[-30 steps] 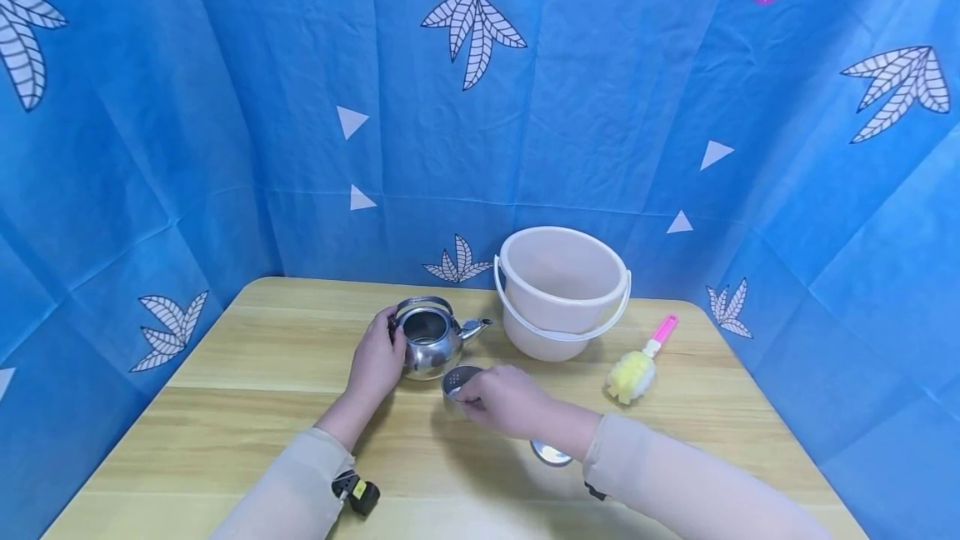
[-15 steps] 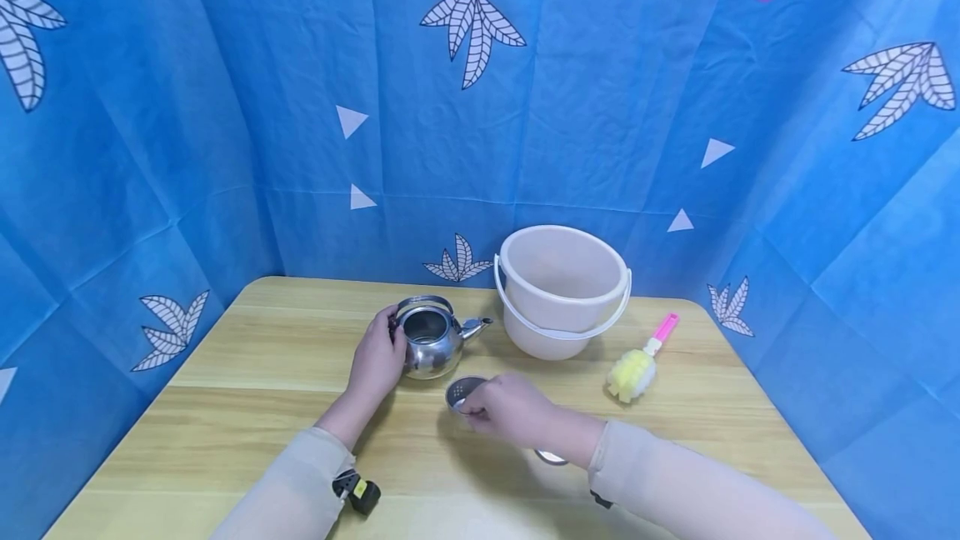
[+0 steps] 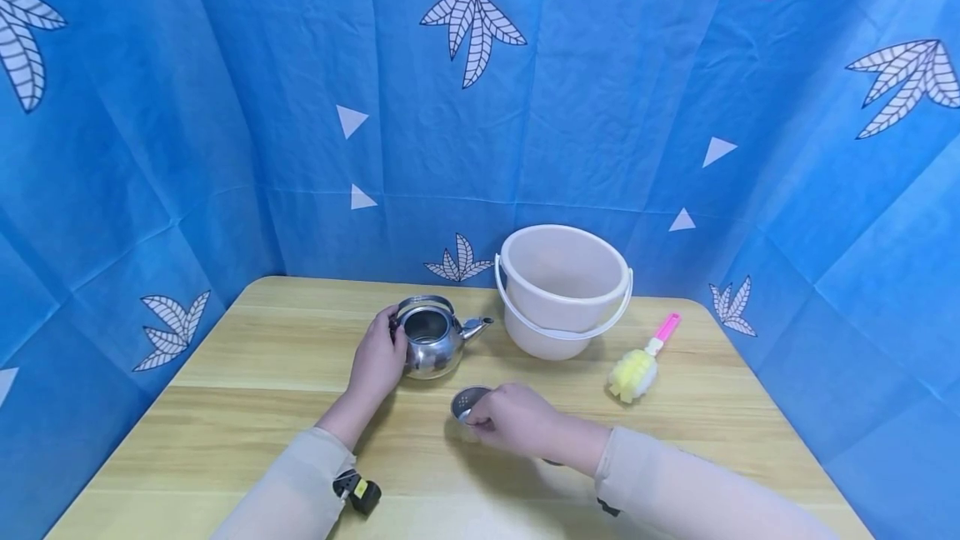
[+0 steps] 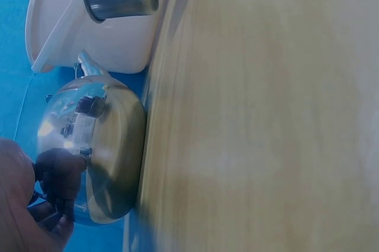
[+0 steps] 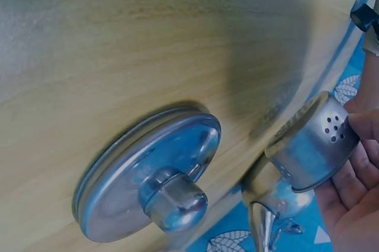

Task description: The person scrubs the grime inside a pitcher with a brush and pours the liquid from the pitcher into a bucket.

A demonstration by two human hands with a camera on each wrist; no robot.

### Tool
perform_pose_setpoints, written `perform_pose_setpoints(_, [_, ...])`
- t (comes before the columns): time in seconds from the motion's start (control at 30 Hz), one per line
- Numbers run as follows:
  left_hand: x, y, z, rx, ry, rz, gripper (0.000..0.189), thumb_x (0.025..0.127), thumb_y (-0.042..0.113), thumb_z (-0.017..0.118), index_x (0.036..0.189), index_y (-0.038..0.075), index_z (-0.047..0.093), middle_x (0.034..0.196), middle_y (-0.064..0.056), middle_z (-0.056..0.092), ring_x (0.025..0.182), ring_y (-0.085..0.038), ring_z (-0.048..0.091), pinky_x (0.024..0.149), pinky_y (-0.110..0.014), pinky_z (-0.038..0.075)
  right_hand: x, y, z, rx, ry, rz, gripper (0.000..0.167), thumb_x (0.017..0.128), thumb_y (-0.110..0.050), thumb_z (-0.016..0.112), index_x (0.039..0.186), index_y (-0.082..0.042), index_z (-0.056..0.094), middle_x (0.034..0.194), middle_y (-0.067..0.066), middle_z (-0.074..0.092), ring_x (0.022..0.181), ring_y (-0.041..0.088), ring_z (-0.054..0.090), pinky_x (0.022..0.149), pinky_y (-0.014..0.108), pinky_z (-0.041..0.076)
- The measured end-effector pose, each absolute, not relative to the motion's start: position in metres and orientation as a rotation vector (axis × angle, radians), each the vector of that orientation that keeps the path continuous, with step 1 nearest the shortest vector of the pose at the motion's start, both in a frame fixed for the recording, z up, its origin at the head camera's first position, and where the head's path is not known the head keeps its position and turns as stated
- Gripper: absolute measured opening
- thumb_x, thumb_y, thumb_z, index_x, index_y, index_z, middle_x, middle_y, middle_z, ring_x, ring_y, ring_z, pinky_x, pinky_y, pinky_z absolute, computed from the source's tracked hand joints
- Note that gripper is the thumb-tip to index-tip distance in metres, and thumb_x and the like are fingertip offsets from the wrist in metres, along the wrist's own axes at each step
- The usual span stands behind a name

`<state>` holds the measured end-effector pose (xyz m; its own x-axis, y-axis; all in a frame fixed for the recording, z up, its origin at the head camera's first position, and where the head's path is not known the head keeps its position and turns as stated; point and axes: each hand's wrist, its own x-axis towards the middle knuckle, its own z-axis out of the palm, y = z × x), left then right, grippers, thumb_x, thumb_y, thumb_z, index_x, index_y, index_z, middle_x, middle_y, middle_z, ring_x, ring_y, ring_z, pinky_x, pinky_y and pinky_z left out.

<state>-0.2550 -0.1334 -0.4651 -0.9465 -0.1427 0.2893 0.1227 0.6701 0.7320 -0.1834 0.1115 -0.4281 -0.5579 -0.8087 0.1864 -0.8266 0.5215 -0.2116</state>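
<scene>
There are two hands (image 3: 378, 361) (image 3: 517, 421) and one each of kettle (image 3: 433, 359), strainer (image 5: 317, 145), lid (image 5: 121, 202), bucket (image 3: 555, 308), brush (image 3: 634, 373), table (image 3: 247, 415).

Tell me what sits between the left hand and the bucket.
The kettle sits between them in the head view; the left hand grips it, and its spout points toward the bucket.

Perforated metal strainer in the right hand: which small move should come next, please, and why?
Probably lower the perforated metal strainer onto the wood-grain table beside the knobbed metal lid: the right hand holds it above the surface, the lid already lies there, and the left hand grips the lidless metal teapot.
</scene>
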Motion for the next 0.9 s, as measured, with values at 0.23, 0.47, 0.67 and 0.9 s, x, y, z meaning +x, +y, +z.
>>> perform_pose_setpoints(0.23, [-0.2556, -0.134, -0.4658, 0.015, -2.557, -1.153, 0.047, 0.104, 0.016, 0.049, 0.147, -0.003, 0.04, 0.143, -0.027, 0.05, 0.13, -0.043, 0.05, 0.108, -0.055, 0.042, -0.1831, 0.1137, -0.4322, 1.42, -2.73, 0.429, 0.024, 0.085, -0.01, 0.075, 0.067, -0.023, 0.065, 0.058, -0.02, 0.05, 0.05, -0.009, 0.032, 0.048, 0.008, 0.029])
perform_pose_setpoints(0.47, [-0.2545, -0.1337, -0.4648, 0.002, -2.554, -1.157, 0.047, 0.104, 0.017, 0.048, 0.146, -0.003, 0.04, 0.143, -0.027, 0.05, 0.13, -0.043, 0.05, 0.109, -0.055, 0.041, -0.1798, 0.1148, -0.4327, 1.445, -2.739, 0.414, 0.021, 0.085, -0.011, 0.075, 0.069, -0.021, 0.068, 0.058, -0.02, 0.049, 0.05, -0.009, 0.03, 0.048, 0.007, 0.028])
perform_pose_setpoints(0.67, [-0.2538, -0.1339, -0.464, 0.005, -2.566, -1.151, 0.047, 0.105, 0.017, 0.047, 0.147, -0.003, 0.039, 0.143, -0.027, 0.05, 0.13, -0.043, 0.05, 0.108, -0.055, 0.042, -0.1776, 0.1161, -0.4332, 1.453, -2.751, 0.421, 0.024, 0.086, -0.011, 0.075, 0.067, -0.022, 0.064, 0.056, -0.02, 0.044, 0.05, -0.009, 0.029, 0.049, 0.007, 0.028])
perform_pose_setpoints(0.9, [-0.2537, -0.1341, -0.4645, 0.009, -2.558, -1.153, 0.047, 0.104, 0.015, 0.05, 0.146, -0.003, 0.041, 0.142, -0.028, 0.05, 0.13, -0.043, 0.05, 0.108, -0.056, 0.041, -0.1769, 0.1186, -0.4355, 1.451, -2.76, 0.428, 0.031, 0.085, -0.009, 0.074, 0.063, -0.022, 0.056, 0.054, -0.018, 0.037, 0.049, -0.007, 0.025, 0.047, 0.009, 0.024])
